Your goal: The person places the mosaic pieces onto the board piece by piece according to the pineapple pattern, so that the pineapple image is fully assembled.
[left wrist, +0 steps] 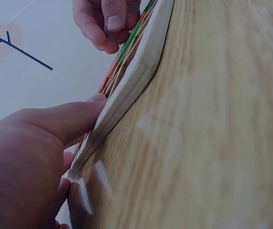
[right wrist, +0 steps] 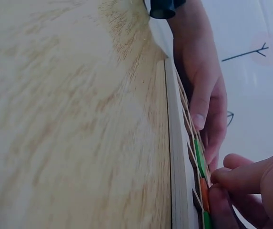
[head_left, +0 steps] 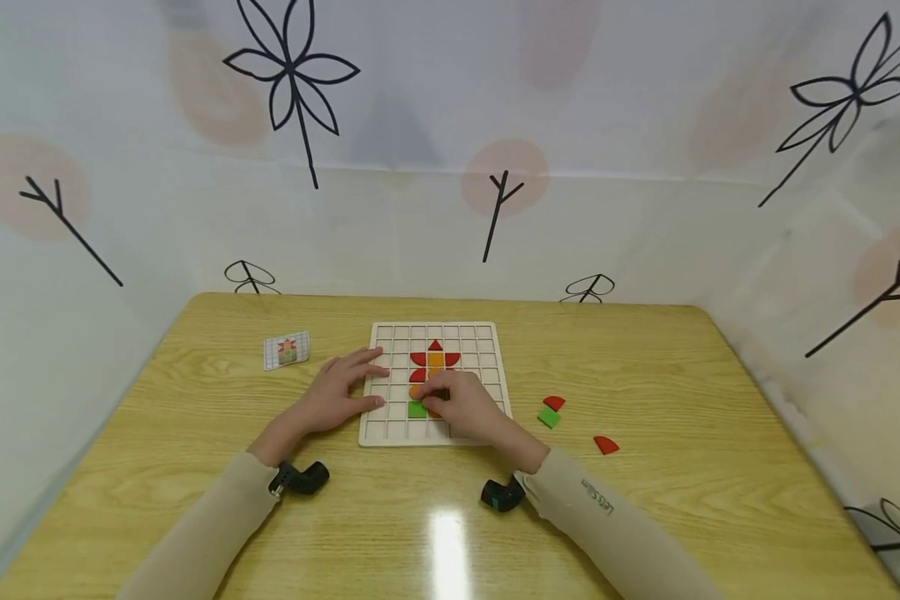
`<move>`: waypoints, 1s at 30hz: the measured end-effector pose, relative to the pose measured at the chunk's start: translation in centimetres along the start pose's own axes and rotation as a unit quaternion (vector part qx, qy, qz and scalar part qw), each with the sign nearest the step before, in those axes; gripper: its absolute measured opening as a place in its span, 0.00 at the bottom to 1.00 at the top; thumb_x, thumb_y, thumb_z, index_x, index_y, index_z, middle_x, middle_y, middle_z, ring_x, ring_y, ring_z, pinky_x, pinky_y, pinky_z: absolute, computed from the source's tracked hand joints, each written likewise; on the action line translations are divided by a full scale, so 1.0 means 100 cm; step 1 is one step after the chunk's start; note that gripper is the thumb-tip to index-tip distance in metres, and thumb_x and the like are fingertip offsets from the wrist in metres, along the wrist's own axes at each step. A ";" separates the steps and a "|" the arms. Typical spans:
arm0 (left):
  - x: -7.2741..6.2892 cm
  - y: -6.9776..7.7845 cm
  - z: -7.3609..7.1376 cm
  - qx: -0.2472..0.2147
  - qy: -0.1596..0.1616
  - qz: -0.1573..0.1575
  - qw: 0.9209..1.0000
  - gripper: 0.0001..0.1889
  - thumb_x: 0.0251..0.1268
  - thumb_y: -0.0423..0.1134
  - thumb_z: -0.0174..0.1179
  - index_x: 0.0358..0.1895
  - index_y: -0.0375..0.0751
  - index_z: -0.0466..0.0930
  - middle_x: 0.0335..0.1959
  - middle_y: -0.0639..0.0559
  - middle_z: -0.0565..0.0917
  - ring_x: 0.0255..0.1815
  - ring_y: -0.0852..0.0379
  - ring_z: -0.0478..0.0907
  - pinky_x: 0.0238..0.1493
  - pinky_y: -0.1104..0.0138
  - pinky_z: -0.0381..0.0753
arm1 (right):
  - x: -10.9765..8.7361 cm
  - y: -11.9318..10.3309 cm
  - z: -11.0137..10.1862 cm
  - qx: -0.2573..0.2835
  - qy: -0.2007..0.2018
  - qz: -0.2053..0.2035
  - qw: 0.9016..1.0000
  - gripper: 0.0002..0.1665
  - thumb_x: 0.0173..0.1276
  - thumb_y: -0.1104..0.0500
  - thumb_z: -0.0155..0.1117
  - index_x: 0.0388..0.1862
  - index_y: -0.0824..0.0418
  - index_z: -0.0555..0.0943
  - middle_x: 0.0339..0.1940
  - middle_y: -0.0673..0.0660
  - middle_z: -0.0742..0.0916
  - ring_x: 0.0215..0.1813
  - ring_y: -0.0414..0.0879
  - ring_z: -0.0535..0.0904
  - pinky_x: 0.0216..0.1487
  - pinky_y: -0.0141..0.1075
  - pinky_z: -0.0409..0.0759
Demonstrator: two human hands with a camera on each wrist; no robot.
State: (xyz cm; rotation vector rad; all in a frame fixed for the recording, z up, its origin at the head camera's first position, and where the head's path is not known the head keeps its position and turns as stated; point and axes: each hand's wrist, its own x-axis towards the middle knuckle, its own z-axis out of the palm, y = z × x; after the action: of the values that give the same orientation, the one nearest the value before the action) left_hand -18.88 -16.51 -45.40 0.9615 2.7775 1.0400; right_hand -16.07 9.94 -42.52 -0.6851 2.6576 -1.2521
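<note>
A white wooden grid board (head_left: 378,431) lies on the table, with red, orange and green flat pieces set in its squares. My left hand (head_left: 339,390) rests at the board's left side, fingers spread over the edge; the left wrist view shows its thumb (left wrist: 86,117) on the rim. Over the lower middle of the board, my right hand (head_left: 467,406) pinches at an orange piece (head_left: 415,392) with thumb and forefinger, partly covering it. Just below sits a green square piece (head_left: 417,409). Higher up are a red triangle (head_left: 436,345) and red curved pieces (head_left: 418,359).
To the board's right lie a red quarter-round piece (head_left: 554,402), a green square (head_left: 549,417) and another red quarter-round piece (head_left: 606,445). A small pattern card (head_left: 286,351) lies to the left. A patterned cloth (head_left: 390,217) hangs behind the wooden table (head_left: 390,517).
</note>
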 end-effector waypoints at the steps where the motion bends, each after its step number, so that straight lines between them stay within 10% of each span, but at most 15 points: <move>1: 0.000 0.000 0.000 0.000 0.000 0.000 1.000 0.22 0.66 0.48 0.67 0.62 0.47 0.80 0.76 0.44 0.63 0.78 0.40 0.52 0.71 0.38 0.45 | 0.000 0.000 0.000 0.007 0.001 0.002 1.000 0.08 0.68 0.66 0.67 0.40 0.55 0.90 0.40 0.46 0.88 0.41 0.40 0.80 0.45 0.37 0.78; 17: -0.004 -0.002 -0.002 0.011 0.001 0.005 1.000 0.23 0.66 0.48 0.67 0.62 0.47 0.80 0.76 0.43 0.63 0.78 0.40 0.53 0.71 0.38 0.47 | -0.009 0.022 -0.047 0.041 0.058 0.008 0.997 0.10 0.70 0.68 0.64 0.45 0.60 0.88 0.45 0.52 0.88 0.47 0.48 0.82 0.46 0.40 0.80; 30: 0.000 -0.005 0.001 0.000 -0.005 0.001 1.000 0.23 0.67 0.50 0.66 0.63 0.48 0.79 0.77 0.46 0.62 0.78 0.42 0.52 0.71 0.39 0.45 | -0.056 0.080 -0.110 0.020 0.061 0.056 0.996 0.10 0.73 0.64 0.63 0.49 0.63 0.86 0.49 0.59 0.87 0.49 0.52 0.83 0.49 0.42 0.82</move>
State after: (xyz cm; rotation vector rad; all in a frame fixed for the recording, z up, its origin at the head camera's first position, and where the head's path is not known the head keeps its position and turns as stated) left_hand -19.11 -16.76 -45.79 0.9665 2.7700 1.0327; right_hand -17.13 24.60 -41.91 -0.4614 2.7160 -1.3539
